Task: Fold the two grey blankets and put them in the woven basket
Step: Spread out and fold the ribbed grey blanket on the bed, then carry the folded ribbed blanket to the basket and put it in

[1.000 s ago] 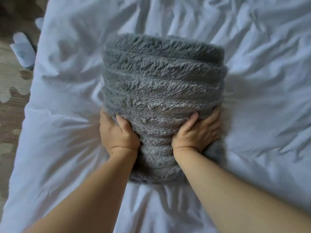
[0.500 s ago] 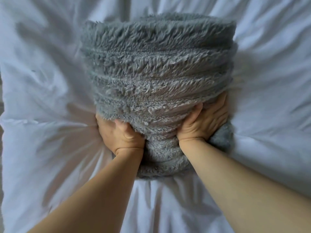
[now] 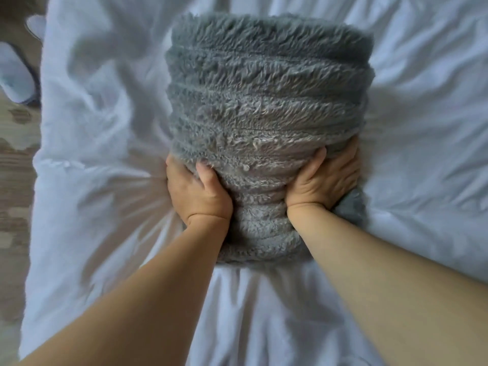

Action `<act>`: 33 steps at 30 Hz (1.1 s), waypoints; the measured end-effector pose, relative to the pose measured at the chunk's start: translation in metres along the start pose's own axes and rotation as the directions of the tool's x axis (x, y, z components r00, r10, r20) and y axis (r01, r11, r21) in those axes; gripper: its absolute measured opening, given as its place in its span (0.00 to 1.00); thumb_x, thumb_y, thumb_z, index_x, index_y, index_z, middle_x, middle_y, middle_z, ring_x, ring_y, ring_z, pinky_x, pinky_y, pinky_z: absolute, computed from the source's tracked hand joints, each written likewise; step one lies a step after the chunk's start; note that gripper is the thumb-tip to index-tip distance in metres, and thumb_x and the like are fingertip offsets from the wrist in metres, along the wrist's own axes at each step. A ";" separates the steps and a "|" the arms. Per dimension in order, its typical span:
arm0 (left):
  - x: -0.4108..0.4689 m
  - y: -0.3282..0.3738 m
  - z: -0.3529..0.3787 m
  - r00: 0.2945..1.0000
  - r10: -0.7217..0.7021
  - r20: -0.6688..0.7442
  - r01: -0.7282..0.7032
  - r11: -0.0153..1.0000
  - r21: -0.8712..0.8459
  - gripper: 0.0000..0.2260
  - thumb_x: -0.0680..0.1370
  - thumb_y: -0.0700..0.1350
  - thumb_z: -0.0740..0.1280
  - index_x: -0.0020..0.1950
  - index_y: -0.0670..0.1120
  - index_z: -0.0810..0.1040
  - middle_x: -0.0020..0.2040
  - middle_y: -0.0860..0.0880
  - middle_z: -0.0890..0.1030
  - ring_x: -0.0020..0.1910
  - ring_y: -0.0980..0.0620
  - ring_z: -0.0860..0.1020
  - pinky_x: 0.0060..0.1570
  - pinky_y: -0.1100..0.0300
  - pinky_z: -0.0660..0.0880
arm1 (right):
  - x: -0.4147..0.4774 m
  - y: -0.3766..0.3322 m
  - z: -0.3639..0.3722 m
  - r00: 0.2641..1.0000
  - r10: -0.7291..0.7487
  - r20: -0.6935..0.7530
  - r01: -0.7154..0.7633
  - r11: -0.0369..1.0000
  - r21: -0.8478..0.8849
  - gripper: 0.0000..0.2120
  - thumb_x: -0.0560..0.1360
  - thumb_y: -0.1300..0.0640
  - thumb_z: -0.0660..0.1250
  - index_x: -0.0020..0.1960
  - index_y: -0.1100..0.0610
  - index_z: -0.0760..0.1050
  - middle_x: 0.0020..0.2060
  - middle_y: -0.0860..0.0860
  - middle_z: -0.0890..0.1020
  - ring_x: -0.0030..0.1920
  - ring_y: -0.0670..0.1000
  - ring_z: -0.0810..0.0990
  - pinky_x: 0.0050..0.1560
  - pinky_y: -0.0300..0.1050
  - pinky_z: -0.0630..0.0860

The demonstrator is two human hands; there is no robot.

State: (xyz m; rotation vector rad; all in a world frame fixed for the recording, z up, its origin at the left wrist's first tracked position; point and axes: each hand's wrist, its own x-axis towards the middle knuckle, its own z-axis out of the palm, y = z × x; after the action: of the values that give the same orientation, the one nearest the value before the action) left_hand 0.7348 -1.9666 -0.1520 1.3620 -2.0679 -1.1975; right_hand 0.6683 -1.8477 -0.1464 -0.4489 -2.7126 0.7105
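A thick stack of folded grey fluffy blanket [image 3: 266, 101] fills the middle of the view, over the white bed. My left hand [image 3: 196, 192] grips its lower left side, thumb on the front and fingers tucked behind. On the lower right side my right hand [image 3: 323, 182] grips it the same way. A lower grey fold [image 3: 264, 233] hangs between my wrists, and a bit of grey shows by my right wrist. Whether this is one blanket or two I cannot tell. The woven basket is not in view.
The white crumpled bed sheet [image 3: 422, 128] spreads all around the blanket. At the left edge lies patterned floor [image 3: 15, 180] with white slippers [image 3: 15, 75] on it.
The stack stays in both hands' grip. The view has swung right since half a second ago, so the floor and slippers show again at the left.
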 end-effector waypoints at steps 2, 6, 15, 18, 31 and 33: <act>-0.006 0.022 -0.020 0.991 0.005 0.130 -0.007 1.000 0.009 0.33 0.71 0.59 0.47 0.62 0.36 0.69 0.57 0.36 0.75 0.56 0.41 0.71 0.55 0.56 0.64 | 0.010 -0.009 -0.022 0.994 0.029 0.103 -0.028 0.999 -0.018 0.42 0.71 0.37 0.41 0.72 0.64 0.64 0.65 0.66 0.72 0.63 0.65 0.71 0.63 0.55 0.65; -0.006 0.054 -0.051 0.927 -0.137 0.350 0.160 0.986 -0.038 0.28 0.76 0.63 0.54 0.66 0.45 0.69 0.61 0.46 0.76 0.63 0.45 0.73 0.57 0.59 0.65 | 0.027 -0.019 -0.064 0.943 0.113 0.312 -0.122 0.992 0.009 0.36 0.74 0.36 0.50 0.73 0.58 0.63 0.66 0.64 0.70 0.64 0.64 0.69 0.63 0.55 0.65; 0.038 0.099 -0.056 0.565 -0.257 0.784 0.408 0.913 0.005 0.31 0.56 0.74 0.63 0.51 0.58 0.77 0.39 0.65 0.83 0.36 0.68 0.81 0.33 0.74 0.75 | 0.100 0.007 -0.091 0.489 0.257 0.833 -0.525 0.850 0.046 0.41 0.61 0.25 0.67 0.64 0.51 0.74 0.57 0.54 0.81 0.55 0.57 0.80 0.61 0.51 0.74; 0.036 0.089 -0.056 0.496 -0.262 0.828 0.491 0.871 -0.018 0.38 0.56 0.75 0.68 0.59 0.53 0.78 0.51 0.55 0.85 0.49 0.57 0.83 0.51 0.61 0.77 | 0.097 0.008 -0.089 0.347 0.222 0.911 -0.666 0.743 0.073 0.49 0.51 0.25 0.69 0.66 0.48 0.73 0.57 0.55 0.82 0.55 0.59 0.81 0.62 0.57 0.75; -0.033 0.170 -0.242 0.681 -0.173 0.711 0.610 0.672 -0.421 0.24 0.68 0.63 0.69 0.61 0.54 0.79 0.59 0.45 0.82 0.57 0.44 0.81 0.54 0.48 0.78 | 0.055 -0.096 -0.236 0.302 -0.118 0.946 -0.664 0.686 0.297 0.43 0.53 0.30 0.74 0.64 0.47 0.74 0.53 0.55 0.84 0.51 0.58 0.84 0.54 0.57 0.79; -0.047 0.174 -0.296 0.723 -0.181 0.667 0.610 0.620 -0.494 0.24 0.69 0.63 0.68 0.61 0.55 0.80 0.59 0.45 0.82 0.58 0.45 0.80 0.56 0.48 0.77 | 0.035 -0.134 -0.263 0.261 -0.208 0.943 -0.598 0.732 0.327 0.49 0.48 0.28 0.75 0.65 0.46 0.73 0.52 0.53 0.85 0.50 0.58 0.84 0.56 0.58 0.78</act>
State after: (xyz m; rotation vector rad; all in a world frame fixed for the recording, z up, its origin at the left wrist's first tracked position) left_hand 0.8683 -2.0276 0.1624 1.1983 -1.2761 -2.5335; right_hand 0.7016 -1.8353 0.1485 -0.1900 -2.9598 2.7368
